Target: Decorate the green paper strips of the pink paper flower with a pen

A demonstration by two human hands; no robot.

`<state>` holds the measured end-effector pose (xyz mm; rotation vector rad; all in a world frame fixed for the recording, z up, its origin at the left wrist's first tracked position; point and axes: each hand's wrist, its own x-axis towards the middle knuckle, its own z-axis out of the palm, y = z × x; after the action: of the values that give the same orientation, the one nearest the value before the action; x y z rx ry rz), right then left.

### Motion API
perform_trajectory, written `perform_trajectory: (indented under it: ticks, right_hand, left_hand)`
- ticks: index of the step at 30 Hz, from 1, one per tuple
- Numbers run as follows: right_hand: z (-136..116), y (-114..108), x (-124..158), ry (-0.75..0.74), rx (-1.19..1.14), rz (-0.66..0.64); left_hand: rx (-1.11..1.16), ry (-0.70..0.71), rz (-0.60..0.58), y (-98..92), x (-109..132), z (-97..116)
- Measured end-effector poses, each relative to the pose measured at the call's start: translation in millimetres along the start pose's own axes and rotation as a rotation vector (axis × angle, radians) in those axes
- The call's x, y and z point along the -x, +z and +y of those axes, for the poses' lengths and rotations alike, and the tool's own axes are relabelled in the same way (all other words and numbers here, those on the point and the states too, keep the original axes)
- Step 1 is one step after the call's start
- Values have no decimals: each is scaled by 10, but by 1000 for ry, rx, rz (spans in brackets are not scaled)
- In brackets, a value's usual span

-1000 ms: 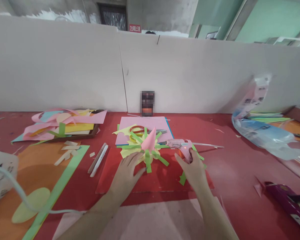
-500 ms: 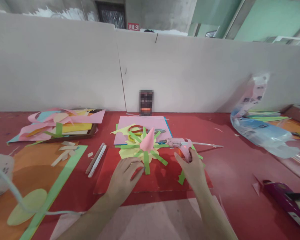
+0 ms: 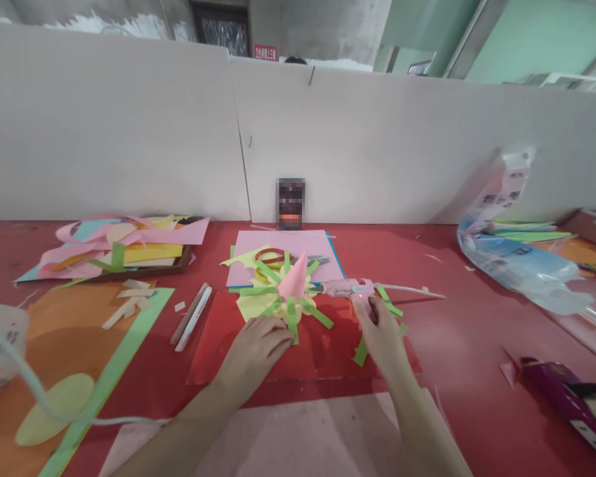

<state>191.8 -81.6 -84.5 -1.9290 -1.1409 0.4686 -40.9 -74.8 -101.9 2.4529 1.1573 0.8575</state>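
Fingers [image 3: 273,331] of the left hand [image 3: 255,351] lay pressed together on a green paper strip [image 3: 293,320] at the 6 o'clock edge of the pink paper cone with green and yellow petals [image 3: 293,285]. The right hand [image 3: 385,338] curled its fingers around the handle of the pink plastic glue gun [image 3: 345,288], nozzle at the cone's 3 o'clock. Both stood on the red card sheet [image 3: 322,354]. At 12 o'clock lay the pink paper sheet [image 3: 312,248].

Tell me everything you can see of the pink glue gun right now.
The pink glue gun looks like glossy plastic, with a small red light on its body. It lies roughly level over the red sheet, nozzle pointing left toward the paper flower, a pale glue stick jutting out behind it to the right. The right hand grips its handle from below; green paper strips lie beside it.
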Motion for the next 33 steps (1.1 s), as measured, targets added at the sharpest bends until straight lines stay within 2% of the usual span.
perform_trajectory:
  ticks: [7, 18, 24, 33]
  right_hand:
    - [-12, 12, 28, -50, -12, -91]
    - [17, 75, 95, -108, 215, -220]
    - [3, 53, 103, -125, 205, -296]
    - [-9, 61, 111, -110, 254, -252]
  left_hand:
    - [-6, -29, -47, 9, 5, -21]
    - [-1, -41, -52, 9, -2, -26]
    - [-1, -18, -52, 16, 1, -29]
    - [3, -26, -57, 23, 6, -37]
